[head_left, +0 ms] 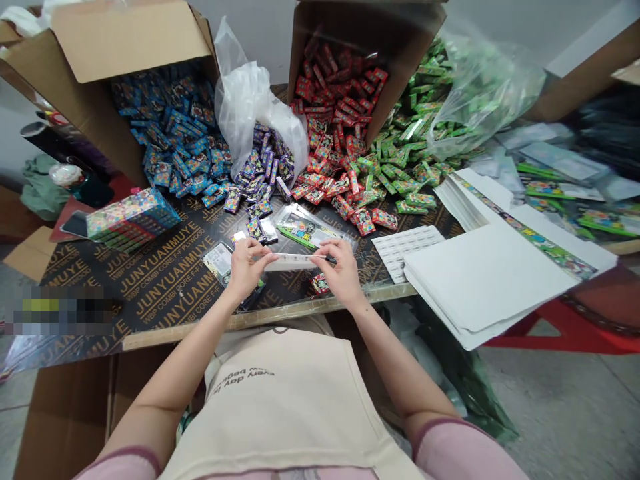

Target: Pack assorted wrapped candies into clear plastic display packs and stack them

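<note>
A narrow white strip with small dark marks (pixel 294 262) is stretched level between both hands above the table's front edge. My left hand (pixel 246 268) pinches its left end, and my right hand (pixel 342 272) pinches the other. Just beyond the strip lies a clear plastic sleeve with a green printed card (pixel 306 230). Small purple packets (pixel 256 230) lie behind my left hand, and another printed sleeve (pixel 218 261) is beside it. Partly covered by my right hand is a red packet (pixel 320 284).
Heaps of blue packets (pixel 187 147), red packets (pixel 345 113) and green packets (pixel 400 163) spill from boxes and bags at the back. To the right are a sheet of labels (pixel 404 250) and white card sheets (pixel 493 277). A stack of colourful boxes (pixel 133 220) stands left.
</note>
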Demonstrator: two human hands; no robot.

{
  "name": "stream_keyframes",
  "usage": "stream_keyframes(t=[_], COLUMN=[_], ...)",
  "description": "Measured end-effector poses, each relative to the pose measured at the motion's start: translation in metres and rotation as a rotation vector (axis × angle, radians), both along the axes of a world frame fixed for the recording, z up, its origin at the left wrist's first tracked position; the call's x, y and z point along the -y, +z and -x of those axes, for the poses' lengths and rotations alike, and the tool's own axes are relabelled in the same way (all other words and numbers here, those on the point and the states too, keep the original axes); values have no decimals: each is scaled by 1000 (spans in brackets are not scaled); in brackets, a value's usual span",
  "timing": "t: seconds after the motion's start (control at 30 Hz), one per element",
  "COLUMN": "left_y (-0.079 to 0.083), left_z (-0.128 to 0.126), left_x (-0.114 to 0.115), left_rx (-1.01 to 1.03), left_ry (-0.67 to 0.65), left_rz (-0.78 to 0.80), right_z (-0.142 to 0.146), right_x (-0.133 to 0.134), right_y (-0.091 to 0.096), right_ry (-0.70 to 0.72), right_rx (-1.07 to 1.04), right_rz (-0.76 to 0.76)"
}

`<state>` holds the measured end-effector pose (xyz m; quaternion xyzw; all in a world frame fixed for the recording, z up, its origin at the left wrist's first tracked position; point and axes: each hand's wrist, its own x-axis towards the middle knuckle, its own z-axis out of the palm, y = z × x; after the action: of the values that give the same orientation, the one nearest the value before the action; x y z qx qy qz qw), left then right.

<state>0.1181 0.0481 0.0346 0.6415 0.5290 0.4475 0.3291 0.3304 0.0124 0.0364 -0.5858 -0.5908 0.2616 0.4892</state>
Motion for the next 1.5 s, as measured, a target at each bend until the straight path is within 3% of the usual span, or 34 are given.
stream_keyframes(t=[0.07,0.2,0.27,0.4,0.57,0.7,0.83,0.97,1.03,1.27,1.4,1.5], left_y=[4,10,12,12,9,4,1,1,1,-2,-5,-6], left_z=[4,12,15,15,11,12,11,6,5,5,7,17], left_x=[-2,-2,-1,1,1,2,5,9,9,8,7,3], left_rx=[31,187,251,319,314,283,208,222,231,288,358,377], left_ry=[-25,-233,-281,-236,-211,-193,-195,-265,-273,-213,-146,-87], left_rz=[17,410,554,644,641,607,546,488,467,515,556,557], right_z=[0,-1,-2,-4,-5,-5,-3,4,8,18,12,-10], right_x=[-1,-2,-2,-4,-4,-1,-3,-5,-5,-4,0,3], right_y=[0,-5,-5,-2,-4,-8,-7,-6,-7,-16,-19,-24], right_ry=[71,148,178,296,314,305,189,376,406,351,275,193], right_rx=[-83,-314,-376,-279,27,50,-74,117,183,373,296,283], right_rz=[89,312,338,292,17,-155,-137,-18,-41,-276,-255,-148])
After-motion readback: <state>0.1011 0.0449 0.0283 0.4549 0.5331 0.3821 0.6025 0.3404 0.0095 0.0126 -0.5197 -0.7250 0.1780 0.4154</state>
